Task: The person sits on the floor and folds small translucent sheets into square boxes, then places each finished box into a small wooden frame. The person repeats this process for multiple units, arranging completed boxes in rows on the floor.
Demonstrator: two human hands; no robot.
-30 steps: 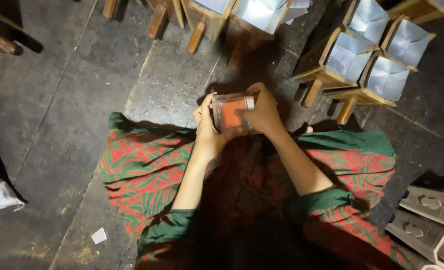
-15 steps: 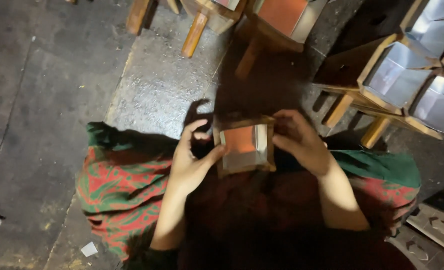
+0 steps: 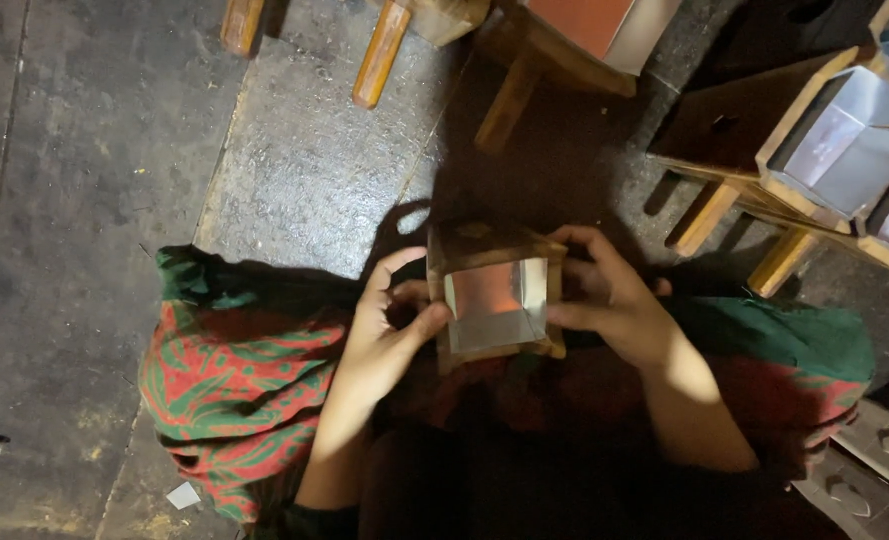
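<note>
Both hands, left and right, grip a small wooden box, seemingly foil-lined.

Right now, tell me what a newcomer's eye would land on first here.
First, the small wooden frame with a shiny lining at the centre, held between the left hand and right hand above the lap. Next, the red and green patterned cloth spread over the knees at lower left. Then the similar lined wooden frames standing on legs at upper right, on the grey stone floor.
</note>
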